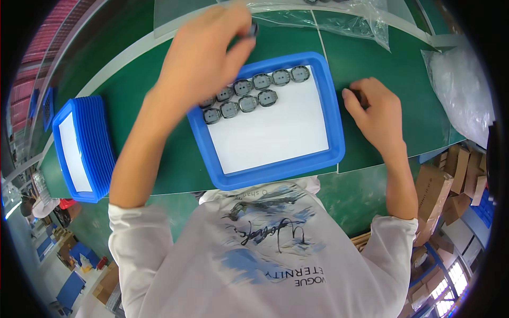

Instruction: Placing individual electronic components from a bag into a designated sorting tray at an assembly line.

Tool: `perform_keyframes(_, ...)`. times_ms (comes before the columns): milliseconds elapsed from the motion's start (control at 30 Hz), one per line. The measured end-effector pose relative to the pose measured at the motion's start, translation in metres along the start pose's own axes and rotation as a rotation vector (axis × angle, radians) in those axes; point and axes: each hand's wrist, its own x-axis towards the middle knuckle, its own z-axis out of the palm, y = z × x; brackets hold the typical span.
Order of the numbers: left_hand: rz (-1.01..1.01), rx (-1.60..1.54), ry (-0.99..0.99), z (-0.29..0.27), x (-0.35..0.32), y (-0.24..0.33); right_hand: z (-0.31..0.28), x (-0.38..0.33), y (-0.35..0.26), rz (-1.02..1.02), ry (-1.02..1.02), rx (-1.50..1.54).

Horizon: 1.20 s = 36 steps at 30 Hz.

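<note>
A blue tray (275,172) with a white floor lies on the green table in front of me. Several small dark round parts (258,91) sit in two rows along its far edge. My left hand (204,55) hovers over the tray's far left corner, fingers pinched on a small dark part (253,29). My right hand (374,108) rests on the table just right of the tray, fingers curled over another small dark part (356,95) that is mostly hidden.
A stack of matching blue trays (82,151) stands at the left. Clear plastic bags (344,16) lie at the far edge and another bag (461,90) at the right. Cardboard boxes (440,196) sit below the table's right side.
</note>
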Motion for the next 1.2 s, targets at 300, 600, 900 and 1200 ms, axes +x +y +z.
perform_keyframes(300,0.302,-0.222,-0.204,0.025,-0.093,0.068,-0.003,-0.015,0.012,-0.248,0.046,0.129)
perform_keyframes(600,0.032,-0.115,-0.233,0.031,-0.098,0.084,0.002,-0.029,0.021,-0.243,0.098,0.110)
perform_keyframes(900,0.238,-0.078,-0.097,0.048,-0.086,0.075,0.005,-0.031,0.021,-0.302,0.188,0.062)
perform_keyframes(1200,0.239,0.042,0.016,0.065,-0.055,0.064,-0.008,-0.007,0.000,-0.356,0.204,0.211)
